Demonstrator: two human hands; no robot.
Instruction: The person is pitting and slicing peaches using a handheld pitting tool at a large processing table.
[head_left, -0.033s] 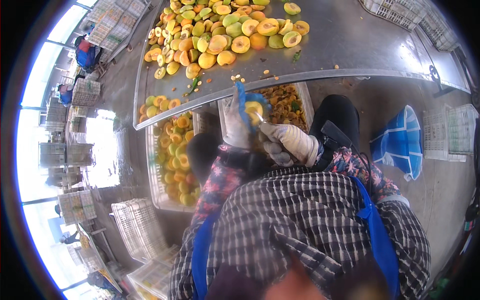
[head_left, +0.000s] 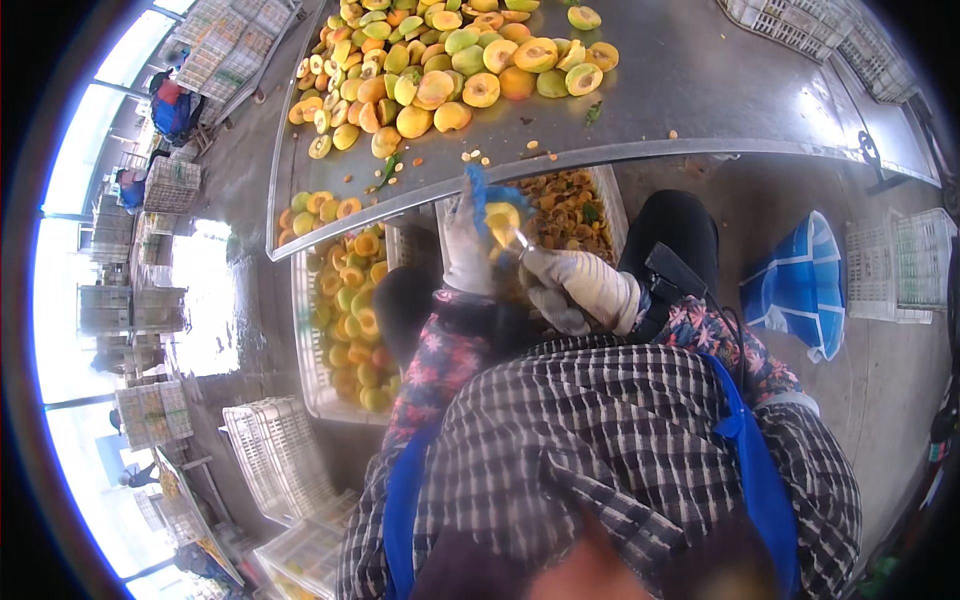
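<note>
My left hand [head_left: 466, 245], in a pale glove with blue covering on the fingers, is closed round a yellow peach half [head_left: 502, 218]. In my right hand [head_left: 588, 285], gloved in off-white with grey fingertips, is a small metal pitting tool [head_left: 523, 240]. Its tip meets the cut face of the peach half. Both hands are over my lap, just in front of the metal table's edge. Beneath them a crate [head_left: 612, 190] contains brown-orange pits and scraps, partly hidden by my hands. Peach halves [head_left: 435, 88] lie heaped on the table.
The metal table [head_left: 650, 120] spans the front, with loose pits and leaves near its raised edge. At my left knee stands a white crate [head_left: 305, 345] of peach halves. Stacked crates [head_left: 268, 455] are at lower left, and a blue bag-like container [head_left: 800, 285] is on the right.
The peach half has turned a little in my left hand, and the tool's tip has shifted slightly lower. Both hands stay in nearly the same place.
</note>
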